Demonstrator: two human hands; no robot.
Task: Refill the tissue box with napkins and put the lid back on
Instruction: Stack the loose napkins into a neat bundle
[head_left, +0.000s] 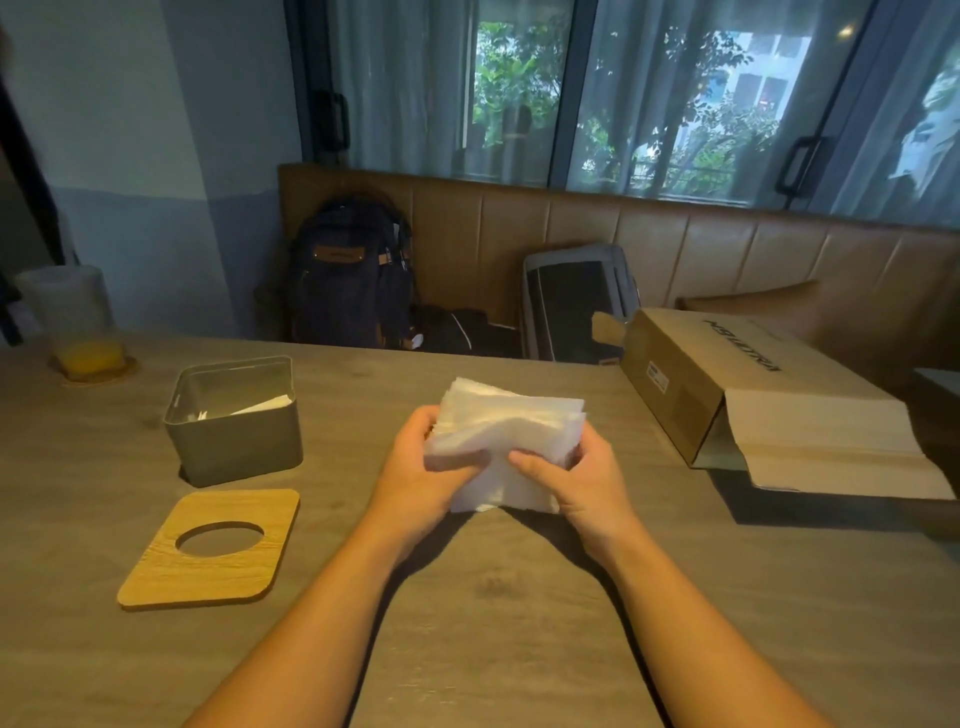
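Both hands clasp soft white napkins

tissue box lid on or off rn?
Off. The wooden lid lies flat on the table, in front of the open grey tissue box, apart from it.
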